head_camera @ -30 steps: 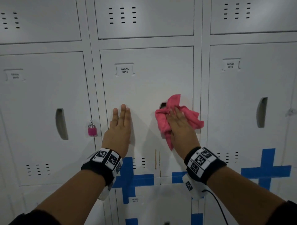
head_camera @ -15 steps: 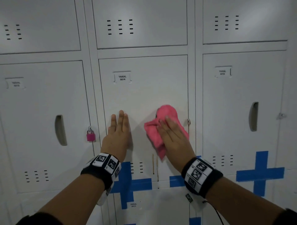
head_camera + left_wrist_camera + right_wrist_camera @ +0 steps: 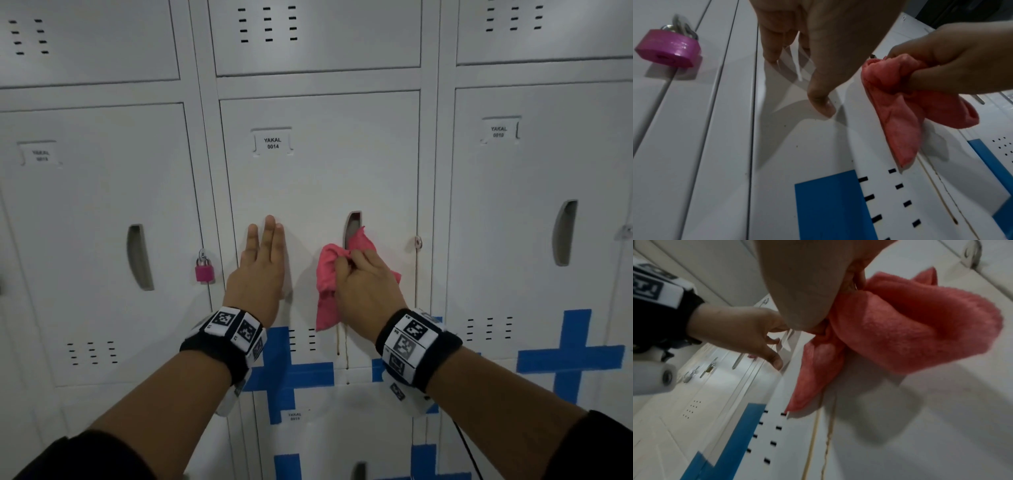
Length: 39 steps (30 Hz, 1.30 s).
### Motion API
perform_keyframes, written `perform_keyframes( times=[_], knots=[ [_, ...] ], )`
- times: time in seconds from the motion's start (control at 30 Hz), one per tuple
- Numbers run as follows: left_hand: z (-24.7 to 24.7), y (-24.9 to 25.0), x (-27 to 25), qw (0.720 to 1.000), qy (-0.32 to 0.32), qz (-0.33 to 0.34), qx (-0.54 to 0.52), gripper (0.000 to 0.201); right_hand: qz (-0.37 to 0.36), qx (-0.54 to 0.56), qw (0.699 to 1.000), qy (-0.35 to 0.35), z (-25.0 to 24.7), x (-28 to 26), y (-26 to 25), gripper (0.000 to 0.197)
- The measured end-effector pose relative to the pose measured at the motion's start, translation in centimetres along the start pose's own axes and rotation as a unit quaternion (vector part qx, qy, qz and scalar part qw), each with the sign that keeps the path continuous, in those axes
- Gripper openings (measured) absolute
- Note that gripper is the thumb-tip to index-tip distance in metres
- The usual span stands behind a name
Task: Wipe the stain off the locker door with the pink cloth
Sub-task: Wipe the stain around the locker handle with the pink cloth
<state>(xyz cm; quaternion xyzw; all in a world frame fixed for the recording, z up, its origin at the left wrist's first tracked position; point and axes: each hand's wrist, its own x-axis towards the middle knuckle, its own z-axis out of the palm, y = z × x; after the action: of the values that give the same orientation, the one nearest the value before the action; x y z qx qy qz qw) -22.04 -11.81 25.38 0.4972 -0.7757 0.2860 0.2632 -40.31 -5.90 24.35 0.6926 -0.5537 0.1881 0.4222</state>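
Note:
The white locker door (image 3: 322, 178) labelled YAKAL 0014 faces me. My right hand (image 3: 363, 281) grips the bunched pink cloth (image 3: 327, 274) with curled fingers, just below the door's handle slot (image 3: 352, 226). The pink cloth (image 3: 900, 100) (image 3: 910, 331) hangs down from the fist against the door. Two thin brownish drip streaks (image 3: 342, 346) (image 3: 818, 431) run down the door under the cloth. My left hand (image 3: 263, 260) lies flat on the door's left side, fingers straight and pointing up; the left hand's fingertips (image 3: 822, 104) touch the metal.
A pink padlock (image 3: 204, 270) (image 3: 670, 48) hangs on the locker to the left. Blue tape crosses (image 3: 287, 373) mark the lower doors. A hasp (image 3: 418, 242) sticks out at the door's right edge. More white lockers stand on all sides.
My right hand has gone from flat fingers pressing the cloth to curled fingers bunching it. The handle slot, covered before, now shows above the cloth. The left hand stayed flat on the door.

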Motion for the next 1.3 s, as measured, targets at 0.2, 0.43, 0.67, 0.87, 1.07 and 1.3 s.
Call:
perform_keyframes(
  times=[0.2,0.43,0.67,0.87,1.07,1.3],
  knots=[
    [0.5,-0.1,0.1,1.0,0.008,0.0,-0.003,0.115,0.032,0.05,0.998,0.019,-1.1,0.5,0.7,0.034],
    [0.5,0.0,0.1,1.0,0.014,-0.003,-0.008,0.116,0.11,0.22,0.969,-0.014,-3.1,-1.1,4.5,0.031],
    [0.9,0.0,0.0,1.0,0.02,-0.001,-0.001,0.117,0.223,0.284,0.907,0.215,-3.5,0.6,7.1,0.043],
    [1.0,-0.2,0.1,1.0,0.023,0.0,0.007,0.121,0.152,0.21,0.959,0.115,1.6,-0.4,4.3,0.058],
    [1.4,-0.1,0.1,1.0,0.027,-0.008,0.011,0.122,0.13,0.163,0.976,0.063,5.0,-4.5,1.7,0.074],
    [1.3,0.0,0.2,1.0,0.03,-0.003,0.004,0.118,0.049,0.229,0.972,0.036,6.8,-8.3,-0.1,0.066]
  ],
)
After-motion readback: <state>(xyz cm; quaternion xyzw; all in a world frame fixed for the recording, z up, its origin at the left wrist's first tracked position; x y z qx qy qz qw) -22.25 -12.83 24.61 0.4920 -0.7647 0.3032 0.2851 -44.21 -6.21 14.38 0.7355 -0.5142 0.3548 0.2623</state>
